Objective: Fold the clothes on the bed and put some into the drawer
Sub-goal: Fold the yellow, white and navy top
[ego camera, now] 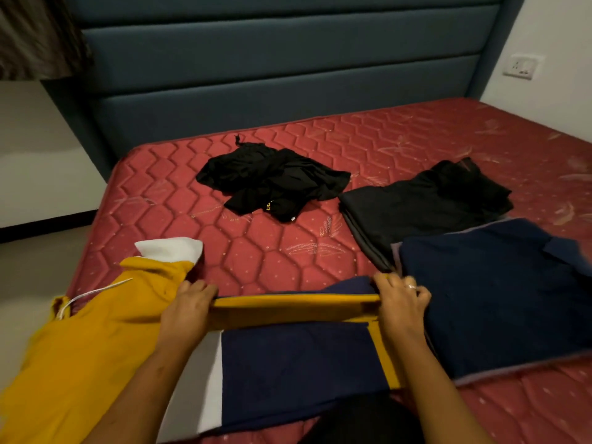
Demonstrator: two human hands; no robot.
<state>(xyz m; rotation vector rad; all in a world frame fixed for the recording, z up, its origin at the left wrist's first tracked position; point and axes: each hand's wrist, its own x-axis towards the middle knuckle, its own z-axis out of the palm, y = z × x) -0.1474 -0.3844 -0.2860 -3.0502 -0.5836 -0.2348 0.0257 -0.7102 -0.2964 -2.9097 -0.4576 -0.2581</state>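
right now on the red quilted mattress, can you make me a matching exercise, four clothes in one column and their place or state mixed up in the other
1. yellow, navy and white top
2. black garment with small yellow print
3. plain navy blue garment
4. dark grey garment

a. folded, behind the navy one
b. gripped by left hand and right hand
c. crumpled, middle of the red mattress
d. folded flat, near right

Pairs: 1-b, 2-c, 3-d, 4-a
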